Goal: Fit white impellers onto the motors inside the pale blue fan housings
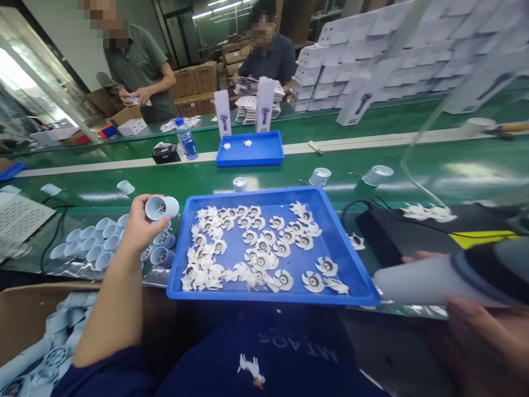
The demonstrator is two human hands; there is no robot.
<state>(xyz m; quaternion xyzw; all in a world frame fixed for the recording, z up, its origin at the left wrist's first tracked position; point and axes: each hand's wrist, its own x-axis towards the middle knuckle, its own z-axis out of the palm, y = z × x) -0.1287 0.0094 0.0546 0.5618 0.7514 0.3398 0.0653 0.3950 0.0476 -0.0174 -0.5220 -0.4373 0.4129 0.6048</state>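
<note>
My left hand is closed around a pale blue round housing, held above a cluster of similar housings lying left of the near blue tray. That tray holds several white fan impellers. My right hand sits at the lower right, blurred and close to the camera, gripping a long white and black tool that points left toward the tray's corner.
A green conveyor carries loose housings and a second blue tray. Two people work across it, beside a water bottle, upright fan boxes and stacked white boxes. A black mat lies to the right.
</note>
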